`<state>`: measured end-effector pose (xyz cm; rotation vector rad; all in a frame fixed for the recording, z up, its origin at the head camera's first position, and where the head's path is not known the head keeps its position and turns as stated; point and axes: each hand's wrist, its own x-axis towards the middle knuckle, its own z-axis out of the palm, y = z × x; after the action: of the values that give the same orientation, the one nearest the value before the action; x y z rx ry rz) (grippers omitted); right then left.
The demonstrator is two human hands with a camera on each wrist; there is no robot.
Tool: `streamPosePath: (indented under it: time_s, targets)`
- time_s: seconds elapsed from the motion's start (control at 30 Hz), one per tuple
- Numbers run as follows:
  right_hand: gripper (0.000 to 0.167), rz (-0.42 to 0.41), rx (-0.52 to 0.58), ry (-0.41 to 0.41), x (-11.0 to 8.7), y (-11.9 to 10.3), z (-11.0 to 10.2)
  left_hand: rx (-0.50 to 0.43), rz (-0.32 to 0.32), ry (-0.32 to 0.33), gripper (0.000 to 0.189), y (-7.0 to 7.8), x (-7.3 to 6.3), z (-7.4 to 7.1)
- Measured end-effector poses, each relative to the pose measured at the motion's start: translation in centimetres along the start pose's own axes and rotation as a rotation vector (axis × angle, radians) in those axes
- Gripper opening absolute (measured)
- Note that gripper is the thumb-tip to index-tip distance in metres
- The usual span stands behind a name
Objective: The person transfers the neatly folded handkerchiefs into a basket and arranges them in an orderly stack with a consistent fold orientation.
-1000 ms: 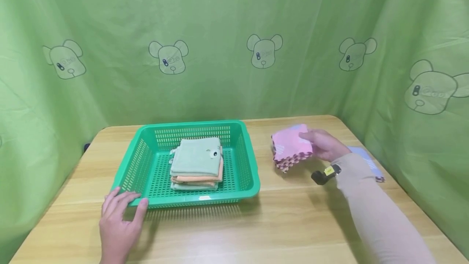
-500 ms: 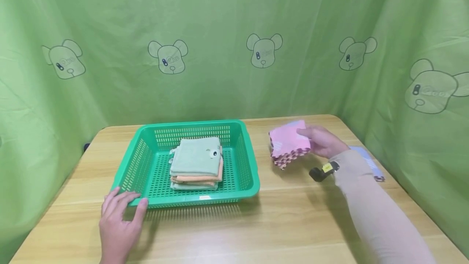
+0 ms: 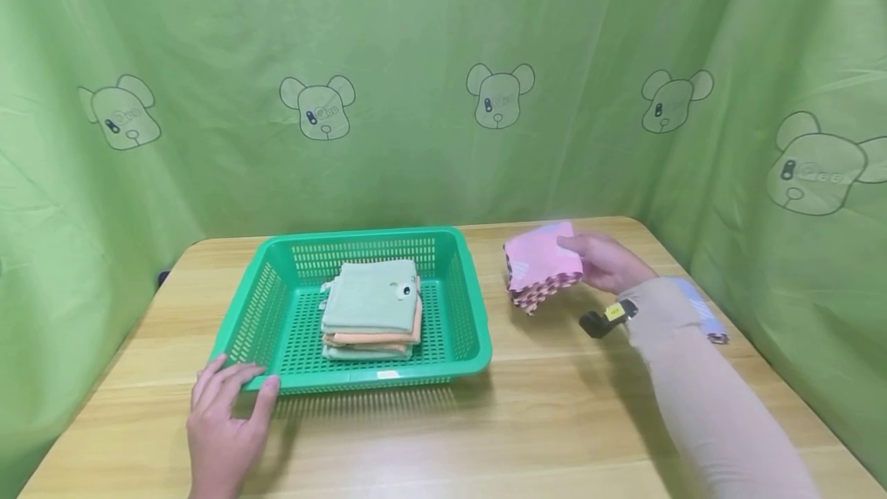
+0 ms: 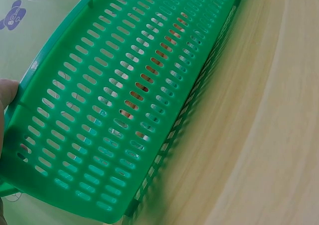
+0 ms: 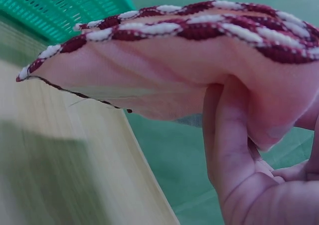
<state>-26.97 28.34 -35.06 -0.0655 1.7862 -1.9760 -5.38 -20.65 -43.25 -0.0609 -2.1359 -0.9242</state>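
Note:
My left hand (image 3: 225,423) holds the near left corner of a green plastic basket (image 3: 478,306), its fingers over the rim and thumb at the front edge. In the left wrist view the basket's slotted side (image 4: 119,105) fills much of the picture, with a bit of the hand at the rim. Inside the basket lies a stack of folded small towels (image 3: 374,295), pale green on top with peach below. My right hand (image 3: 610,262) pinches a folded pink towel (image 3: 543,256) above the table, right of the basket. The right wrist view shows the towel's maroon-and-white stitched edge (image 5: 199,30).
A folded blue cloth (image 3: 700,306) lies at the table's right edge, partly hidden by my sleeve. The wooden table (image 3: 443,445) carries everything. Green curtains (image 3: 416,175) printed with bear heads enclose the back and sides.
My right hand has moved slightly left and away from me with the pink towel in its grip. The left hand and basket have stayed in place.

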Motion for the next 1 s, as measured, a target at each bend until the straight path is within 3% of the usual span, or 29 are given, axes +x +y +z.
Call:
streamPosePath:
  time_s: [0.37,0.83,1.0]
  targets:
    - [0.047,-0.045,0.069,-0.064,0.2,-1.2,0.7,-0.003,0.016,0.002,0.022,0.1,0.2,-0.1]
    - [0.029,-0.051,0.139,-0.07,0.5,-1.9,1.3,0.001,0.018,0.001,0.022,0.1,0.3,-0.1]
    - [0.035,-0.047,0.128,-0.063,0.6,-2.1,1.6,0.009,0.004,-0.01,0.022,0.0,0.1,-0.1]
